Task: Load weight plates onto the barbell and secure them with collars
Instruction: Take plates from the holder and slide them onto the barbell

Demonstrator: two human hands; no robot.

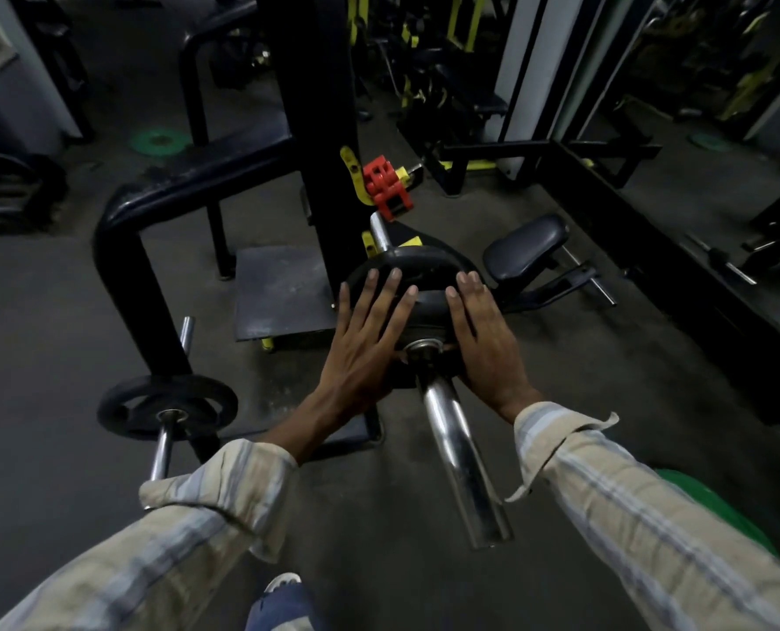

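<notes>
A black weight plate sits on the chrome barbell sleeve, which points toward me. My left hand lies flat on the plate's left face, fingers spread. Pressed flat against the plate's right side is my right hand, fingers together. Neither hand grips anything. A red collar rests further along the bar near the black rack upright. No collar shows on the near sleeve.
A second black plate sits on a chrome storage peg at the lower left. A padded seat stands right of the bar. A green plate lies on the far floor, and something green by my right sleeve.
</notes>
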